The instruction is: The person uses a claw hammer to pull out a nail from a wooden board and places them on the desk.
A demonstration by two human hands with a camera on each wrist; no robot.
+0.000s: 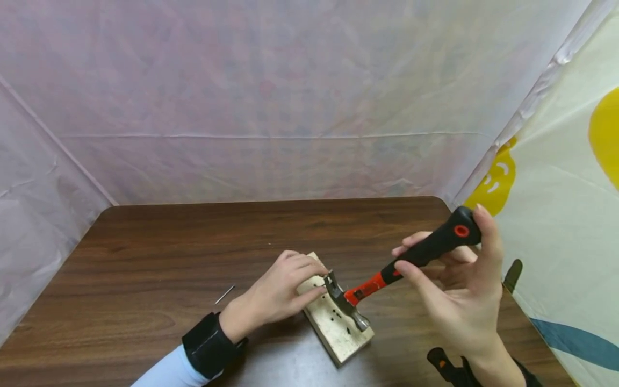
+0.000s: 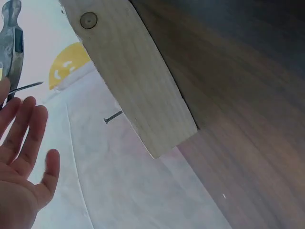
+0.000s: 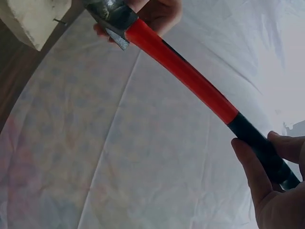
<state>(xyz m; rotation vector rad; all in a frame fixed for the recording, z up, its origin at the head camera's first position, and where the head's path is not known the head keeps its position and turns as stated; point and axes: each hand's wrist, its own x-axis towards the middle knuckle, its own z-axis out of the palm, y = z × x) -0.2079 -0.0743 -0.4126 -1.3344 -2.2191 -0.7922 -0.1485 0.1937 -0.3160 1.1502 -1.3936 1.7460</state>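
My right hand grips the black handle end of a claw hammer, thumb on one side and fingers on the other. Its metal head lies low over a pale wooden block on the table. My left hand reaches over the block's far part, its thumb and fingertips close to the hammer head. In the left wrist view, a nail juts out from between the left thumb and fingers beside the head. A second nail stands out of the block. Several dark holes mark the block's top.
A loose nail lies on the brown wooden table, left of my left hand. White sheeting hangs behind the table, and a patterned sheet hangs at the right. A black object shows beside my right wrist.
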